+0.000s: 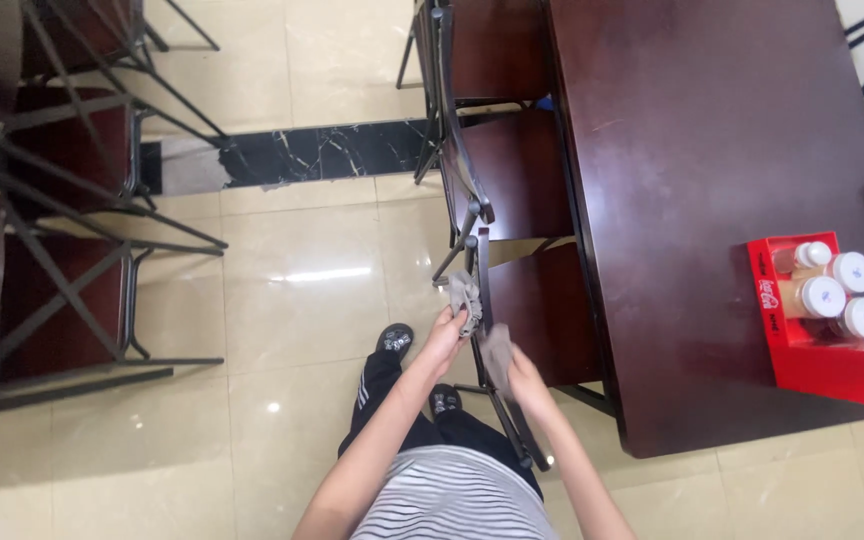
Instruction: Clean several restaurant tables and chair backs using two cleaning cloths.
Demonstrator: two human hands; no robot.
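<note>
The grey cloth (466,292) is draped over the top rail of the nearest chair's backrest (484,300); that chair is tucked against the near left edge of the dark wooden desk (712,160), its dark red seat (547,315) reaching under the desk's edge; the backrest's dark metal frame runs as a long thin bar from upper left to lower right in the view, roughly parallel to the desk's long edge; the cloth follows that same line, one bunched end near the top of the rail and a second fold (497,355) lower down the rail.

The left hand (445,330) comes up from the lower middle on a bare, nearly straight forearm, angled up and to the right; its fingers are curled closed on the upper bunch of the cloth, pressing it against the rail; the right hand (522,378) sits lower on the same rail, its forearm slanting up and to the left, so the two arms converge on the chair; its fingers lie over the lower fold of the cloth, though whether they clasp it or merely rest flat on it I cannot tell.

Below the hands show a striped shirt, dark trousers and black shoes (395,340) on the glossy cream floor tiles (292,300); a red caddy (822,320) with white-capped bottles stands at the desk's right edge, well apart from the hands; more dark-framed chairs (62,200) stand to the left.
</note>
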